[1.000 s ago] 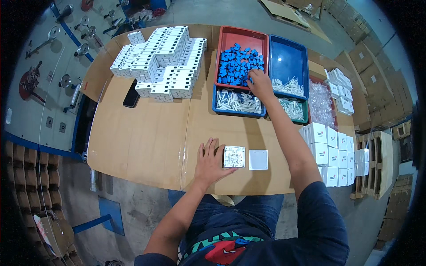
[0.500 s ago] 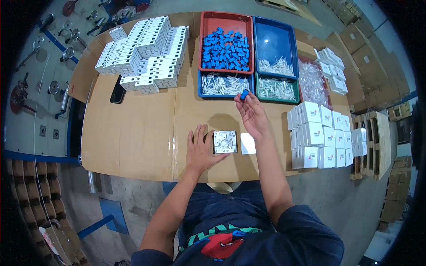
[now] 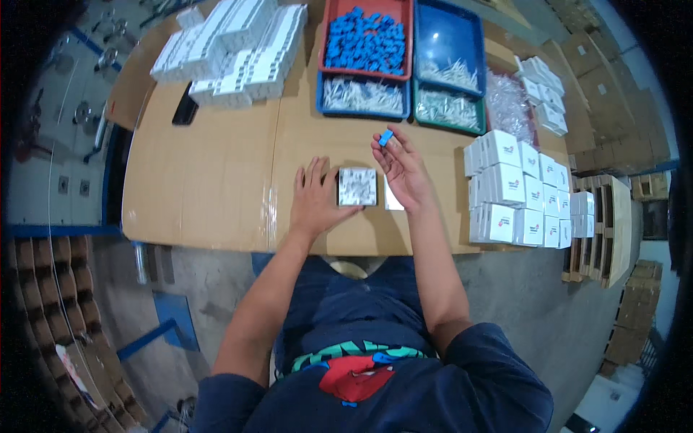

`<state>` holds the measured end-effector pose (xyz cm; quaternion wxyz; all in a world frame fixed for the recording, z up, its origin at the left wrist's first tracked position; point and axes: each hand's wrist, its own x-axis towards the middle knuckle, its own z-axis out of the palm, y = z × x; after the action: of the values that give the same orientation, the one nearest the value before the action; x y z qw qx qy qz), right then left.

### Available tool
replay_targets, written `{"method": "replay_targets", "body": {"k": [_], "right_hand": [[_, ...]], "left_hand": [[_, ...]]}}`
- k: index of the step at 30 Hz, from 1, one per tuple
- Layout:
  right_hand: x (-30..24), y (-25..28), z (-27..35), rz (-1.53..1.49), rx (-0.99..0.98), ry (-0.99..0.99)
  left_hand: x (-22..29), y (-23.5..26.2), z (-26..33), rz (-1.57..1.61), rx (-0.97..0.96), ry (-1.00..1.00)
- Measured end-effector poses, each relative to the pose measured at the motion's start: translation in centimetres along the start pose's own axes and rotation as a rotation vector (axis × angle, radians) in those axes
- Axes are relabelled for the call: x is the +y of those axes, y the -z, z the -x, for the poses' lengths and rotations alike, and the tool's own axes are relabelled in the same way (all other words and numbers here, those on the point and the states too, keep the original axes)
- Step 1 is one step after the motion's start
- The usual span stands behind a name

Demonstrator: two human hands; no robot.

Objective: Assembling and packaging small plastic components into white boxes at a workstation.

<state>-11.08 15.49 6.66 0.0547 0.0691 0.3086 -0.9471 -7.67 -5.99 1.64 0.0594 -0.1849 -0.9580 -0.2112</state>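
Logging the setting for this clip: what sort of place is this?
Probably a factory or warehouse packing station: a cardboard-covered bench with trays of small blue parts, stacks of white boxes and flat cartons on a pallet. The right hand holds one blue part.

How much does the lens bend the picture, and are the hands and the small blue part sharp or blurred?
In the head view the fisheye bends the table edges toward a dark round rim. The left hand, right hand and small blue part are fairly sharp. Light is even, with mild glare on the taped tabletop and a soft shadow under the right hand.
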Motion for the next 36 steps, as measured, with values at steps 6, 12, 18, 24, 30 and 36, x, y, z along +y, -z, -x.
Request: {"method": "replay_targets", "body": {"k": [6,12,18,24,30,36], "right_hand": [[1.3,1.2,1.4,0.252,0.003,-0.073],[3.6,2.8,1.0,0.785,-0.007,0.002],[4.8,1.4,1.7,1.480,-0.066,0.234],[5.4,0.7,1.4,1.572,-0.090,0.394],[5.8,0.5,1.1,1.629,-0.126,0.452],[6.5,1.2,0.9,1.650,-0.128,0.449]], "left_hand": [[-0.3,-0.5,0.0,0.013,0.004,0.013],[-0.5,-0.6,0.2,0.002,0.008,0.010],[-0.7,-0.8,0.5,0.006,0.012,0.010],[-0.8,-0.8,0.2,0.020,0.002,0.006],[-0.9,-0.6,0.3,0.017,-0.003,0.011],[-0.9,-0.5,0.2,0.014,-0.004,0.002]]}}
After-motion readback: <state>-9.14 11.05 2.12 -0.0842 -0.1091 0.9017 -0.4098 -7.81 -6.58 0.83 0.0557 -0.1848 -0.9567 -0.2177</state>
